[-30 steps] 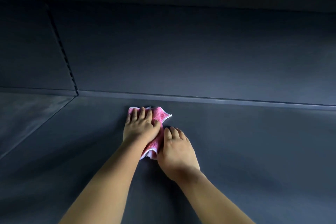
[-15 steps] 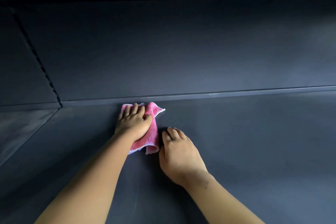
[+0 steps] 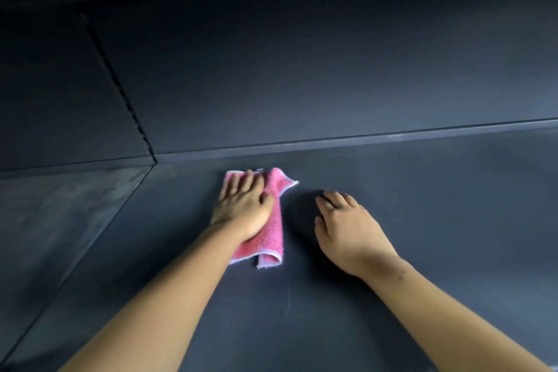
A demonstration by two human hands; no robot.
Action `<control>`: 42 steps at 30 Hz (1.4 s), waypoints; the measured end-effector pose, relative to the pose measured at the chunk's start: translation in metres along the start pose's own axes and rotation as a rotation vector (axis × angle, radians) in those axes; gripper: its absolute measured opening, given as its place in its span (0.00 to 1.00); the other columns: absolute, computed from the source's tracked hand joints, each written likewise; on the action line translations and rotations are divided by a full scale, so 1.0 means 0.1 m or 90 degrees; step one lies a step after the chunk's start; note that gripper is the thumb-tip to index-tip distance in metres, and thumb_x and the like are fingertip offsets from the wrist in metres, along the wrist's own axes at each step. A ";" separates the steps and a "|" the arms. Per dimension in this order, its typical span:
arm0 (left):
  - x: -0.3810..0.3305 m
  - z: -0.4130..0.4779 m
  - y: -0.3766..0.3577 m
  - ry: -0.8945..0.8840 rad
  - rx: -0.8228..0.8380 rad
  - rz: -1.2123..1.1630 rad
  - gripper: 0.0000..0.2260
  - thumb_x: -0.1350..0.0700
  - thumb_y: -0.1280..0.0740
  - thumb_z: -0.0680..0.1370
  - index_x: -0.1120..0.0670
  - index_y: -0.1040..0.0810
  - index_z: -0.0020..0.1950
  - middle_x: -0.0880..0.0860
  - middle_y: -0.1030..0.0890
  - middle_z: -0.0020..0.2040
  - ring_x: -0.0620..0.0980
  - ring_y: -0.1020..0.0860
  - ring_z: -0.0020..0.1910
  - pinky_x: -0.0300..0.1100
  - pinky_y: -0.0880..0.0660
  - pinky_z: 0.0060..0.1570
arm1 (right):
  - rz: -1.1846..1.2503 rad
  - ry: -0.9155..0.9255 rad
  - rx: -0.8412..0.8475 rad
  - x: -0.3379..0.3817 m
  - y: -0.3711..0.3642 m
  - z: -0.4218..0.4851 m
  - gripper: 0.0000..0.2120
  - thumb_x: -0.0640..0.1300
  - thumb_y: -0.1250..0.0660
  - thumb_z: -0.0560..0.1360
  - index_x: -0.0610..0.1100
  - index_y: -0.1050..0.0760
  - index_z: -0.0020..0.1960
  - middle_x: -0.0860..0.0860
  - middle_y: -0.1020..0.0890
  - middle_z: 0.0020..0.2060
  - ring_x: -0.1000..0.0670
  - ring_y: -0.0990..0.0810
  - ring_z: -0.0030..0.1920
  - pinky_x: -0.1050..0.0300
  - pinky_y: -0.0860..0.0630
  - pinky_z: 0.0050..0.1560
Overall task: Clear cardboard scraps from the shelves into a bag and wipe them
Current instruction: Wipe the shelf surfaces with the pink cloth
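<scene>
A folded pink cloth (image 3: 270, 232) with a white hem lies on the dark grey shelf board (image 3: 422, 220), close to the back edge. My left hand (image 3: 243, 205) presses flat on the cloth, fingers straight and pointing toward the back wall. My right hand (image 3: 347, 226) rests on the bare shelf to the right of the cloth, a short gap away from it, fingers bent down onto the surface and holding nothing. No cardboard scraps or bag are in view.
The shelf's dark back panel (image 3: 332, 69) rises just behind the cloth. A slotted upright (image 3: 126, 100) runs down the back panel at the left, and a seam separates a neighbouring shelf board (image 3: 60, 220) on the left. The shelf above darkens the top.
My right hand has come off the cloth and moved right onto the bare shelf. My left hand stays pressed on the cloth, which now lies more lengthwise under it.
</scene>
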State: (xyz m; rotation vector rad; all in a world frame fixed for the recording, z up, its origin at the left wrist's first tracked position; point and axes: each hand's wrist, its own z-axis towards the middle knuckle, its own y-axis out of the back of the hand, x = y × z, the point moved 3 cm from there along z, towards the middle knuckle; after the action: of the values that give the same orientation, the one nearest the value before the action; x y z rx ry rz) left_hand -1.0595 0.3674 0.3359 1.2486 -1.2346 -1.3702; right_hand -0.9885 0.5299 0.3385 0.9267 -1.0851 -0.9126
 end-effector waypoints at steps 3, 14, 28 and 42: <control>-0.12 -0.02 -0.03 -0.053 0.019 -0.024 0.24 0.47 0.55 0.82 0.50 0.54 0.77 0.51 0.56 0.78 0.52 0.58 0.77 0.45 0.62 0.74 | -0.020 -0.009 0.004 0.00 0.00 0.01 0.21 0.46 0.48 0.79 0.42 0.36 0.70 0.50 0.35 0.70 0.48 0.40 0.71 0.60 0.42 0.68; 0.66 0.24 0.08 0.023 0.030 -0.011 0.24 0.46 0.56 0.81 0.49 0.53 0.77 0.50 0.55 0.78 0.50 0.56 0.77 0.44 0.59 0.74 | -0.047 -0.021 -0.004 0.01 -0.01 -0.01 0.20 0.47 0.49 0.80 0.44 0.37 0.71 0.53 0.36 0.72 0.50 0.40 0.71 0.60 0.37 0.65; 1.14 0.45 0.14 0.078 0.000 -0.021 0.25 0.46 0.55 0.81 0.50 0.51 0.77 0.52 0.52 0.78 0.52 0.54 0.77 0.45 0.57 0.74 | -0.072 -0.093 0.017 0.16 0.02 0.08 0.19 0.47 0.48 0.79 0.44 0.35 0.69 0.51 0.34 0.69 0.48 0.37 0.69 0.57 0.35 0.63; 1.47 0.11 0.19 0.115 -0.001 -0.023 0.25 0.47 0.54 0.80 0.52 0.49 0.77 0.53 0.51 0.78 0.54 0.52 0.77 0.46 0.57 0.74 | 0.015 0.048 0.043 1.66 -0.72 0.49 0.23 0.52 0.52 0.80 0.42 0.36 0.69 0.45 0.35 0.71 0.46 0.43 0.73 0.53 0.50 0.72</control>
State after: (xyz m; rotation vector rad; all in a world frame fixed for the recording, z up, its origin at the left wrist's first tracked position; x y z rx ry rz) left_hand -1.0861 0.2215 0.3380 1.3685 -1.0902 -1.2535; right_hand -1.0107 0.3434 0.3320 0.9945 -1.0666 -0.8190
